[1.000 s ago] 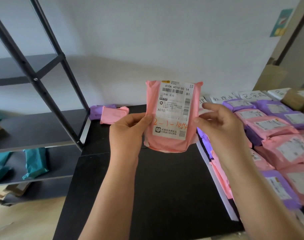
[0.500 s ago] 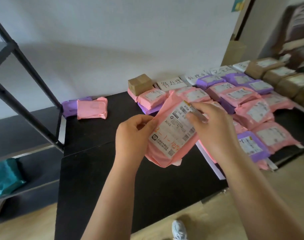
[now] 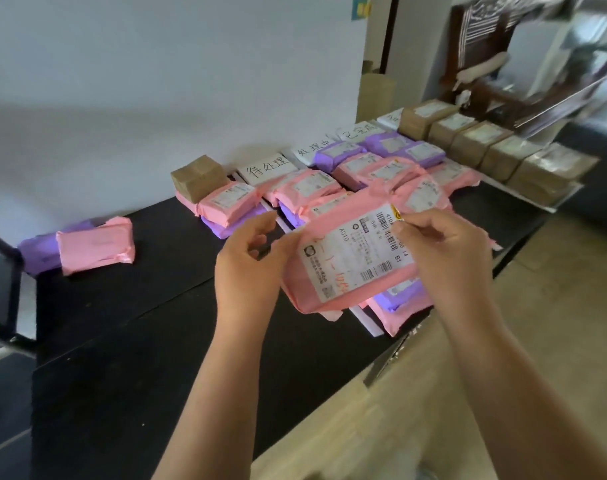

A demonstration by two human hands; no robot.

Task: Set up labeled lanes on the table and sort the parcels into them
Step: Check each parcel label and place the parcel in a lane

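A: Right hand?
B: Pinching the pink plastic parcel by its white-labelled top edge, centre frame, over the black table.
A: Left hand?
B: Fingers half curled at its left edge; grip unclear.

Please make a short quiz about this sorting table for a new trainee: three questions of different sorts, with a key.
1. True or false: the held parcel in the right hand is purple.
2. What fills the far-right lane? A) brown boxes B) teal bags C) white envelopes
3. Fill in: at the left end of the table, the lone pink parcel partly hides a ___ neighbour.
Key: 1 false, it is pink; 2 A; 3 purple.
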